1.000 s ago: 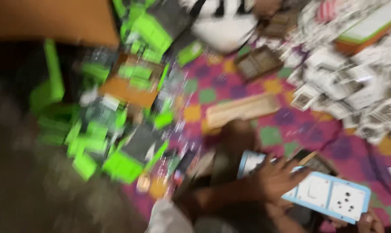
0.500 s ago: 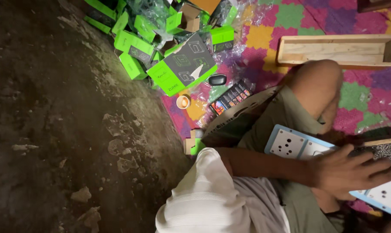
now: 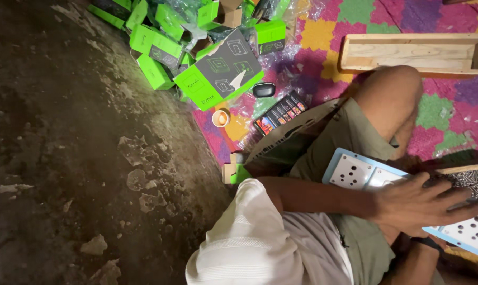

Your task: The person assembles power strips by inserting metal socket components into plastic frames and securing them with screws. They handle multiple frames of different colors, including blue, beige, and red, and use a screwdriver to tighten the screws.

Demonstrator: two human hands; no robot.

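My left hand [image 3: 423, 203] lies flat on a white socket board with a light blue rim [image 3: 355, 171], fingers spread, pressing it onto my lap. Its fingertips reach over a dark speckled tray with a wooden edge [image 3: 474, 179]. My left arm in a white sleeve [image 3: 249, 243] runs across the bottom. Below the board only the wrist of my right hand [image 3: 426, 247] shows, wearing a dark band; the hand itself is hidden under the board. My bent knee [image 3: 389, 95] rises above the board.
A long open wooden box [image 3: 413, 53] lies on the colourful patchwork mat [image 3: 439, 113]. Several green and grey cartons [image 3: 218, 71] are heaped at the top. A small black case [image 3: 263, 89], an orange cap [image 3: 220, 117] and a dark card [image 3: 281, 112] lie nearby. Rough bare ground [image 3: 80, 158] fills the left.
The view has swung left and down, from the mat and carton heap to the bare ground and my shoulder. My left hand stays flat on the socket board.
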